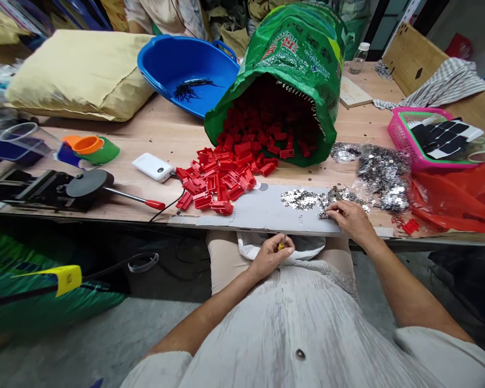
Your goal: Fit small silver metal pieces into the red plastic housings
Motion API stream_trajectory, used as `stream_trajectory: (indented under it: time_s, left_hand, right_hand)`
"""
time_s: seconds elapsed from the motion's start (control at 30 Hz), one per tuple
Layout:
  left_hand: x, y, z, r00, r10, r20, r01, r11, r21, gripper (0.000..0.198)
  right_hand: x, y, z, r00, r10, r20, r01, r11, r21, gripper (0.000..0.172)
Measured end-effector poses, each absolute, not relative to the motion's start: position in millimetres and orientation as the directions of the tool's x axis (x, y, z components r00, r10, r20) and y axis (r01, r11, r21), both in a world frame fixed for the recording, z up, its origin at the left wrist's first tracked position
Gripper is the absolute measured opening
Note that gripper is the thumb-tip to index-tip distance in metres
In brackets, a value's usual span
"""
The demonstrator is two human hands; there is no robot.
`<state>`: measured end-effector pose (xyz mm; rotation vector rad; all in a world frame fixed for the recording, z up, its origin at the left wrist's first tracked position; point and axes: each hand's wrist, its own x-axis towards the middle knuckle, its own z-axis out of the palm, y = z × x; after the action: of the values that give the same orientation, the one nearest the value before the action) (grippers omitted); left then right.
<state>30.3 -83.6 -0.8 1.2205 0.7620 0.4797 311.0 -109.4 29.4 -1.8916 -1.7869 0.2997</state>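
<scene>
My left hand [270,254] rests in my lap below the table edge, its fingers closed round a small tool with a yellow tip [281,246]. My right hand [350,216] lies on a grey card [262,210] at the table's front edge, fingertips pinching at a scatter of small shiny metal pieces [303,198]. I cannot make out what the pinch holds. A pile of red plastic parts [222,180] spills from a tipped green sack [295,59] just left of the metal pieces.
A blue basin [173,59] holds dark wire bits. A white power bank [152,166], a hand press with a red-tipped lever [84,186], a pink basket [408,140], a red bag [456,199], a bag of metal pieces [382,172] and a yellow cushion [81,73] crowd the table.
</scene>
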Motion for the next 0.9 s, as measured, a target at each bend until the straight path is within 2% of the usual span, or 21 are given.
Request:
stream_trajectory:
  time_s: [0.1, 0.17, 0.2, 0.27, 0.33, 0.4, 0.5, 0.73, 0.9]
  left_hand:
    - [51, -82, 10, 0.625, 0.76, -0.18, 0.124, 0.132, 0.984, 0.029]
    - [64, -80, 13, 0.633, 0.773, -0.034, 0.218, -0.136, 0.966, 0.03]
    - [70, -78, 14, 0.665, 0.745, 0.058, 0.26, -0.303, 0.917, 0.031]
    - [78, -76, 14, 0.739, 0.642, 0.203, 0.313, -0.595, 0.74, 0.035]
    - [84, -73, 12, 0.794, 0.547, 0.265, 0.342, -0.762, 0.55, 0.04]
    - [87, -73, 9, 0.82, 0.504, 0.273, 0.373, -0.831, 0.413, 0.041]
    - [91, -73, 5, 0.835, 0.483, 0.262, 0.401, -0.862, 0.311, 0.04]
    - [93, -73, 1, 0.827, 0.496, 0.265, 0.417, -0.857, 0.301, 0.038]
    - [93, -73, -1, 0.819, 0.5, 0.282, 0.418, -0.856, 0.305, 0.037]
  right_hand:
    - [303, -106, 32, 0.083, 0.978, 0.191, 0.857, 0.028, -0.514, 0.014]
    - [299, -105, 31, 0.06, 0.98, 0.19, 0.864, 0.044, -0.502, 0.015]
    - [298, -105, 30, 0.049, 0.981, 0.189, 0.869, 0.051, -0.492, 0.016]
    - [297, -106, 25, 0.032, 0.982, 0.184, 0.885, 0.058, -0.462, 0.016]
    - [297, -108, 20, 0.018, 0.983, 0.182, 0.905, 0.061, -0.421, 0.015]
    - [297, -110, 15, 0.0, 0.982, 0.187, 0.924, 0.071, -0.376, 0.015]
    - [298, -113, 10, -0.025, 0.98, 0.196, 0.937, 0.091, -0.336, 0.016]
    - [304, -115, 9, -0.099, 0.972, 0.213, 0.933, 0.165, -0.319, 0.017]
    - [298, -116, 10, -0.086, 0.962, 0.26, 0.961, 0.149, -0.232, 0.019]
